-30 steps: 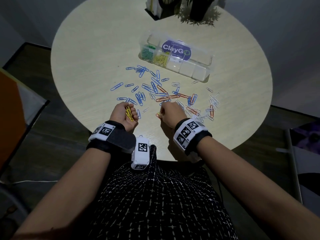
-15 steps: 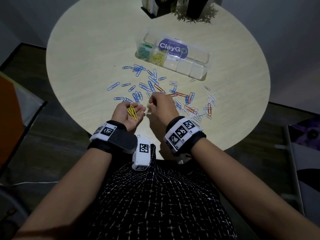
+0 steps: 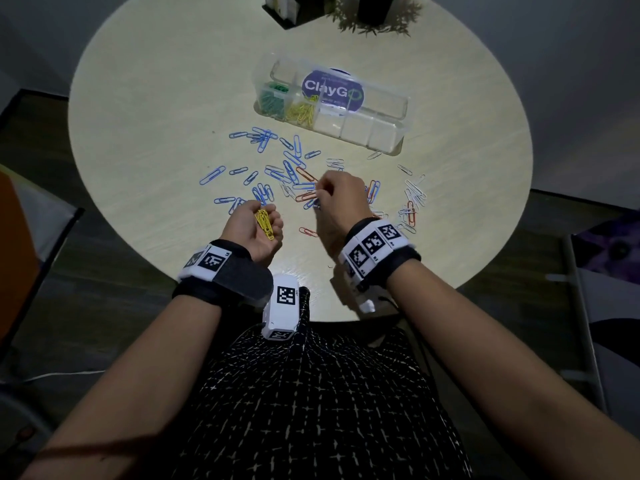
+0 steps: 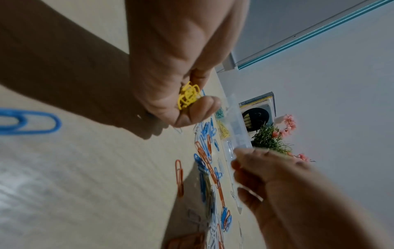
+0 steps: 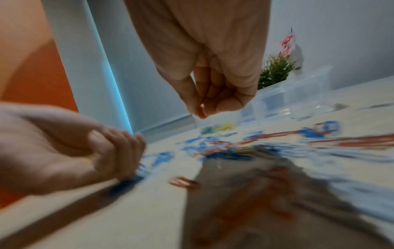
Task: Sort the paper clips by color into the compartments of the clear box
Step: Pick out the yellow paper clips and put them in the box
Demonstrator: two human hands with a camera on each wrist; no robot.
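Note:
My left hand [image 3: 254, 225] lies palm up near the table's front edge, its fingers curled round a small bunch of yellow clips [image 3: 265, 221], which also show in the left wrist view [image 4: 187, 96]. My right hand [image 3: 341, 199] hovers over the loose pile with its fingers curled and thumb and forefinger tips together [image 5: 200, 107]. The blur shows no clip plainly between them. Blue clips [image 3: 263, 136], orange clips [image 3: 306, 174] and white clips [image 3: 414, 192] lie scattered on the table. The clear box [image 3: 388, 133] beyond holds green clips [image 3: 272, 100] and yellow clips [image 3: 301, 112] in its two left compartments.
The round pale table [image 3: 156, 116] carries a potted plant [image 3: 374, 15] and a dark holder at its far edge. The box's lid stands up behind it with a purple label [image 3: 329, 91]. One orange clip [image 3: 308, 232] lies alone between my hands.
My right hand left the left palm and moved forward and right over the pile. The left hand stayed put with the yellow clips.

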